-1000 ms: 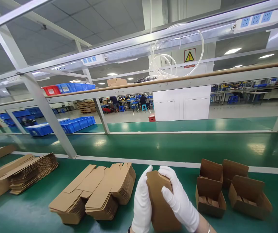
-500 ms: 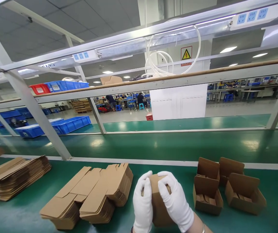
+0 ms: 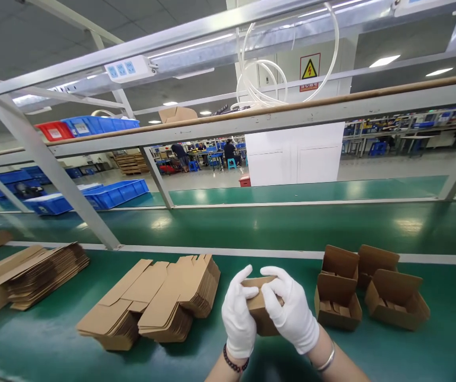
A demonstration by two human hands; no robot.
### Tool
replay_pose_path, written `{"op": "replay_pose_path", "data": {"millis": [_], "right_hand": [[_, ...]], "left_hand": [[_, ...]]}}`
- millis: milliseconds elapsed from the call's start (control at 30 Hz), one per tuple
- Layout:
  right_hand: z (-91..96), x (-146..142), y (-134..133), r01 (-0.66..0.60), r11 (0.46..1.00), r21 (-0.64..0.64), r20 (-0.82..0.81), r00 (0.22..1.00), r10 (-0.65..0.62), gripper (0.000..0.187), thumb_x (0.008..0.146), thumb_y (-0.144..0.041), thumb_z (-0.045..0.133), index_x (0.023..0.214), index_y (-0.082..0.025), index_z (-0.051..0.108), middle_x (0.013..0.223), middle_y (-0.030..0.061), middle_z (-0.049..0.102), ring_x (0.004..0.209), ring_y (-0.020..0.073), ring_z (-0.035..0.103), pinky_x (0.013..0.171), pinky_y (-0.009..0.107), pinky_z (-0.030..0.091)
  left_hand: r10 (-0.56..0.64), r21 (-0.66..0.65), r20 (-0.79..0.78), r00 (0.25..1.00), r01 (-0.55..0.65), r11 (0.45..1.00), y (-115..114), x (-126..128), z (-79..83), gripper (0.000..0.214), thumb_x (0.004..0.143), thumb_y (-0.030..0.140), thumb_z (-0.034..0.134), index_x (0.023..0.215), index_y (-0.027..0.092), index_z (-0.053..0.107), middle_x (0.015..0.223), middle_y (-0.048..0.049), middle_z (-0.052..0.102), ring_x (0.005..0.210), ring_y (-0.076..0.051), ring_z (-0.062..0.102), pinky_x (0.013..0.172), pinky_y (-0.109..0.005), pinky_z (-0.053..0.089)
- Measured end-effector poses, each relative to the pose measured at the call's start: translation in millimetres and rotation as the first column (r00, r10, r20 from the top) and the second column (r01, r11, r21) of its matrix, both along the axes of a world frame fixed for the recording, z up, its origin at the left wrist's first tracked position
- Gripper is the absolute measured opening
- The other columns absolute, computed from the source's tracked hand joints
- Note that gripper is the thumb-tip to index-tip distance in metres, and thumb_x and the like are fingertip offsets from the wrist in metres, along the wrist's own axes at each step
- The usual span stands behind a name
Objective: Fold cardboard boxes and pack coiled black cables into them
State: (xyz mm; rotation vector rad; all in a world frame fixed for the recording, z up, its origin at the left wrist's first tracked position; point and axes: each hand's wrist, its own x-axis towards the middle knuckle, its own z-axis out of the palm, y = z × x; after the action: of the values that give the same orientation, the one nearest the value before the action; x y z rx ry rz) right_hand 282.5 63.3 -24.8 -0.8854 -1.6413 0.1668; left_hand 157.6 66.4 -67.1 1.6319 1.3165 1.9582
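Between my two white-gloved hands is a small brown cardboard box (image 3: 264,313), held above the green table. My left hand (image 3: 239,313) grips its left side, thumb against the upper edge. On the right side and top, my right hand (image 3: 289,307) has its fingers curled over the box. The hands hide part of the box's top, so its flaps cannot be fully made out. To the left lies a stack of flat cardboard blanks (image 3: 152,302). On the right stand several open cardboard boxes (image 3: 397,302) with raised lids and folded flaps inside.
Another stack of blanks (image 3: 45,276) lies at the far left. A slanted metal post (image 3: 64,175) rises at the left, and a shelf rail (image 3: 228,124) crosses above the table. Blue bins (image 3: 116,195) sit behind the post. People are seated in the distant background.
The box has turned in my hands and now shows a shorter, wider face. My fingers have shifted around its upper edge. The view has tilted down slightly.
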Motion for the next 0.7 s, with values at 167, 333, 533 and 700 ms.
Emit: {"op": "replay_pose_path", "data": {"millis": [167, 333, 533, 700], "right_hand": [[-4.1, 9.2, -1.2, -0.042, 0.998, 0.047, -0.049, 0.998, 0.045, 0.011, 0.085, -0.02, 0.053, 0.084, -0.019, 0.064, 0.102, 0.0114, 0.068, 0.089, 0.0213, 0.068, 0.077, 0.033, 0.057], [-12.9, 22.0, -1.8, -0.152, 0.988, -0.025, -0.281, 0.95, 0.139, 0.035, 0.092, -0.028, 0.046, 0.127, -0.024, 0.049, 0.124, 0.0105, 0.06, 0.095, 0.0216, 0.067, 0.082, 0.04, 0.058], [-9.3, 15.1, -8.5, -0.287, 0.951, -0.117, -0.431, 0.877, 0.212, 0.039, 0.097, -0.046, 0.036, 0.126, -0.024, 0.05, 0.121, 0.0101, 0.061, 0.104, 0.0246, 0.063, 0.089, 0.047, 0.053], [-3.8, 27.6, -6.8, -0.097, 0.995, -0.006, -0.34, 0.936, 0.09, 0.026, 0.095, -0.035, 0.042, 0.115, -0.026, 0.057, 0.102, 0.0067, 0.068, 0.096, 0.0225, 0.065, 0.086, 0.045, 0.054]], "left_hand": [[-0.134, 0.096, 0.087, 0.987, 0.125, 0.987, -5.3, 4.1, 3.2, 0.047, 0.097, 0.047, 0.029, 0.088, 0.018, 0.065, 0.123, -0.0112, 0.063, 0.105, -0.024, 0.063, 0.092, -0.043, 0.051], [-0.533, -0.111, 0.234, 0.813, 0.567, 0.816, -11.2, -2.1, 20.1, 0.092, 0.067, 0.069, 0.066, 0.14, 0.021, 0.036, 0.13, -0.0167, 0.057, 0.113, -0.031, 0.06, 0.092, -0.044, 0.052], [-0.439, -0.197, 0.2, 0.876, 0.475, 0.858, -13.4, -10.3, 30.2, 0.088, 0.038, 0.064, 0.084, 0.108, 0.017, 0.06, 0.114, -0.0151, 0.064, 0.11, -0.034, 0.06, 0.096, -0.045, 0.05], [-0.451, -0.318, 0.072, 0.89, 0.449, 0.835, -14.7, -13.0, 33.5, 0.079, 0.053, 0.057, 0.082, 0.12, 0.024, 0.059, 0.133, -0.0125, 0.057, 0.127, -0.034, 0.05, 0.105, -0.049, 0.043]]}}
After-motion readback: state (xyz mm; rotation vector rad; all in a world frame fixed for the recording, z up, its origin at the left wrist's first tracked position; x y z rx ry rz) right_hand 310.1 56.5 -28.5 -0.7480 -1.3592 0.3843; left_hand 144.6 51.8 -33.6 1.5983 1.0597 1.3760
